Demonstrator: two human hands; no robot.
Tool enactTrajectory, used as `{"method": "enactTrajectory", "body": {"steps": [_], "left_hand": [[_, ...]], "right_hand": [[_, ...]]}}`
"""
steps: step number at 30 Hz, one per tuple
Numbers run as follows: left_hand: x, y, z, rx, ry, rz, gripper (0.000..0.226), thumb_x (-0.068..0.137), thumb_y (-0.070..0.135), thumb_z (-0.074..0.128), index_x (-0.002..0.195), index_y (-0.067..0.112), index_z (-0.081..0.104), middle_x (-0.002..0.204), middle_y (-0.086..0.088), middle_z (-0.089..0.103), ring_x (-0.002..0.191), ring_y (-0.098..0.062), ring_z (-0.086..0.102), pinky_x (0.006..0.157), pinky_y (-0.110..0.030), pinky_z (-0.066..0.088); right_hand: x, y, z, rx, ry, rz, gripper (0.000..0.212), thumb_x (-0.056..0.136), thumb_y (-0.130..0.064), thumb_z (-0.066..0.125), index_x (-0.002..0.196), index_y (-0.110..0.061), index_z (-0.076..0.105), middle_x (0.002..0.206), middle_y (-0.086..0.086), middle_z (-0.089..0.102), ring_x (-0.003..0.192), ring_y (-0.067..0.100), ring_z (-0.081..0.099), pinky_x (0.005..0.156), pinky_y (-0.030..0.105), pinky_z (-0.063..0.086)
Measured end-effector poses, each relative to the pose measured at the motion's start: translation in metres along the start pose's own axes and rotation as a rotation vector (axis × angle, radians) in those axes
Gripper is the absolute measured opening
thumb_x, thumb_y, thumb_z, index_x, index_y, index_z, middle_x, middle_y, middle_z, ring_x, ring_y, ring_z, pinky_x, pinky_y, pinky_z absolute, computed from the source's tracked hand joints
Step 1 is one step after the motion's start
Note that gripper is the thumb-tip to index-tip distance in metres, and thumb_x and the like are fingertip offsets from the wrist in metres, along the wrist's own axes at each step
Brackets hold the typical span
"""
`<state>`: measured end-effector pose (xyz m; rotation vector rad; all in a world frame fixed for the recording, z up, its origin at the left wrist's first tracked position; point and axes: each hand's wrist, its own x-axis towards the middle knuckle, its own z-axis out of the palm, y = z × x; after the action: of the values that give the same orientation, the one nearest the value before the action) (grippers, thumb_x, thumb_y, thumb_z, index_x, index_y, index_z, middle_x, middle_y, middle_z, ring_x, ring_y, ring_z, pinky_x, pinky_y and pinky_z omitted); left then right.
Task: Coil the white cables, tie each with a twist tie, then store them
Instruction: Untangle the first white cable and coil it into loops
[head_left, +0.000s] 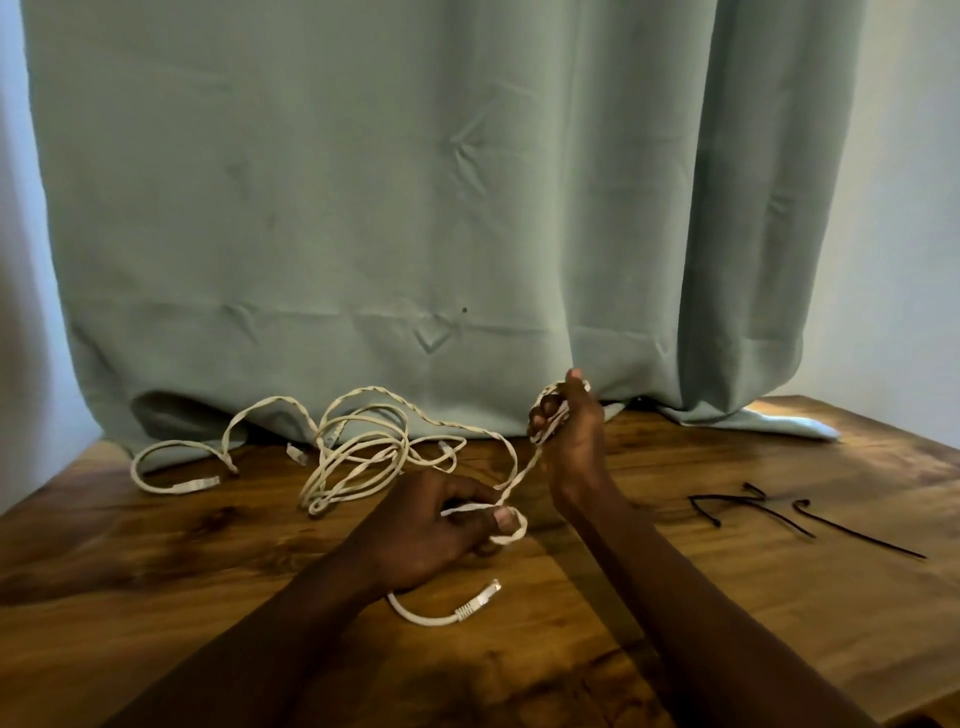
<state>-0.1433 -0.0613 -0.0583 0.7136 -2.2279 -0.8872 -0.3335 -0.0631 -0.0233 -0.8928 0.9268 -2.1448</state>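
Closest to the lens, a plug end (479, 601) of the white cable (523, 470) is seen lying on the wooden table (156, 571), trailing out from under the left hand (431, 525). A small loop of that cable is pinched between the left thumb and fingers. From there the strand is run up to the right hand (569, 426), which is held above the table with its fingers curled round a few tight turns. Coiling is judged barely begun: only a short length is wound. Most of the white cabling is spread as a loose tangle (358, 457) near the green curtain (415, 208), with other plug ends seen in it; the number of cables cannot be counted. Black twist ties (779, 514) are laid unused to the right, apart from both hands. Nothing is tied, nothing is stored, and no storage container is seen.
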Motion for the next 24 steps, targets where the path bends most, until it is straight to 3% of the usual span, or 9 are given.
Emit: {"method": "enactTrajectory", "body": {"steps": [2, 5, 10, 13, 16, 18, 19, 22, 24], "left_hand": [[-0.002, 0.005, -0.003, -0.055, 0.003, 0.023, 0.024, 0.09, 0.048, 0.075, 0.106, 0.031, 0.081, 0.1, 0.014, 0.08, 0.097, -0.004, 0.074, 0.088, -0.028, 0.058], [-0.004, 0.015, -0.015, -0.248, 0.079, 0.109, 0.021, 0.089, 0.035, 0.078, 0.086, 0.015, 0.082, 0.083, -0.002, 0.08, 0.081, -0.019, 0.077, 0.077, -0.035, 0.059], [-0.005, 0.033, -0.033, -0.313, 0.299, 0.285, 0.041, 0.092, 0.024, 0.071, 0.057, 0.004, 0.063, 0.048, 0.01, 0.057, 0.047, 0.002, 0.052, 0.054, -0.01, 0.04], [-0.003, 0.034, -0.048, -0.364, 0.493, 0.289, 0.042, 0.093, 0.026, 0.069, 0.056, 0.007, 0.061, 0.043, 0.012, 0.049, 0.041, 0.001, 0.045, 0.049, -0.013, 0.036], [0.0, 0.026, -0.06, -0.292, 0.679, 0.236, 0.042, 0.099, 0.031, 0.068, 0.059, 0.017, 0.064, 0.044, 0.012, 0.049, 0.042, -0.002, 0.044, 0.054, -0.024, 0.036], [0.002, 0.019, -0.064, -0.21, 0.779, 0.189, 0.041, 0.1, 0.031, 0.066, 0.062, 0.017, 0.065, 0.046, 0.01, 0.048, 0.044, -0.004, 0.043, 0.059, -0.027, 0.039], [0.003, 0.017, -0.064, -0.187, 0.825, 0.169, 0.04, 0.1, 0.033, 0.066, 0.063, 0.018, 0.066, 0.048, 0.0, 0.049, 0.047, -0.005, 0.044, 0.06, -0.025, 0.042], [0.005, 0.01, -0.066, -0.165, 0.907, 0.13, 0.038, 0.099, 0.034, 0.067, 0.065, 0.019, 0.069, 0.055, -0.011, 0.056, 0.052, -0.004, 0.052, 0.065, -0.011, 0.045], [0.007, 0.008, -0.065, -0.152, 0.934, 0.121, 0.036, 0.099, 0.035, 0.068, 0.069, 0.016, 0.072, 0.06, -0.019, 0.061, 0.057, -0.009, 0.056, 0.065, -0.008, 0.045]], "right_hand": [[-0.008, 0.008, -0.008, -0.46, -0.127, -0.249, 0.053, 0.097, -0.062, 0.047, 0.108, -0.01, 0.055, 0.087, 0.001, 0.06, 0.078, 0.014, 0.059, 0.073, 0.033, 0.049], [-0.017, 0.007, -0.017, -0.907, -0.399, -0.639, 0.045, 0.102, -0.054, 0.042, 0.106, -0.01, 0.051, 0.082, -0.001, 0.057, 0.072, 0.011, 0.055, 0.066, 0.033, 0.046], [-0.016, 0.007, -0.023, -1.096, -0.543, -0.789, 0.047, 0.105, -0.055, 0.033, 0.107, -0.012, 0.049, 0.088, -0.004, 0.052, 0.077, 0.012, 0.048, 0.068, 0.034, 0.04], [-0.019, -0.002, -0.022, -1.109, -0.564, -0.759, 0.057, 0.104, -0.062, 0.025, 0.102, -0.013, 0.053, 0.08, -0.003, 0.056, 0.071, 0.014, 0.052, 0.062, 0.035, 0.039], [-0.026, -0.004, -0.02, -1.178, -0.572, -0.792, 0.068, 0.101, -0.071, 0.016, 0.08, -0.018, 0.054, 0.064, -0.005, 0.053, 0.057, 0.015, 0.05, 0.053, 0.036, 0.035], [-0.035, 0.0, -0.013, -1.017, -0.596, -0.622, 0.069, 0.102, -0.069, 0.024, 0.068, -0.016, 0.053, 0.057, -0.004, 0.05, 0.053, 0.017, 0.049, 0.052, 0.04, 0.037], [-0.039, 0.0, -0.008, -0.855, -0.597, -0.474, 0.067, 0.104, -0.064, 0.032, 0.064, -0.014, 0.051, 0.054, -0.004, 0.048, 0.05, 0.015, 0.047, 0.052, 0.038, 0.036], [-0.041, -0.006, 0.0, -0.457, -0.581, -0.09, 0.054, 0.109, -0.037, 0.046, 0.061, -0.014, 0.044, 0.049, -0.007, 0.039, 0.043, 0.009, 0.034, 0.045, 0.024, 0.029], [-0.042, -0.011, 0.002, -0.35, -0.64, 0.074, 0.049, 0.106, -0.036, 0.047, 0.062, -0.014, 0.043, 0.048, -0.005, 0.035, 0.039, 0.009, 0.029, 0.041, 0.021, 0.024]]}}
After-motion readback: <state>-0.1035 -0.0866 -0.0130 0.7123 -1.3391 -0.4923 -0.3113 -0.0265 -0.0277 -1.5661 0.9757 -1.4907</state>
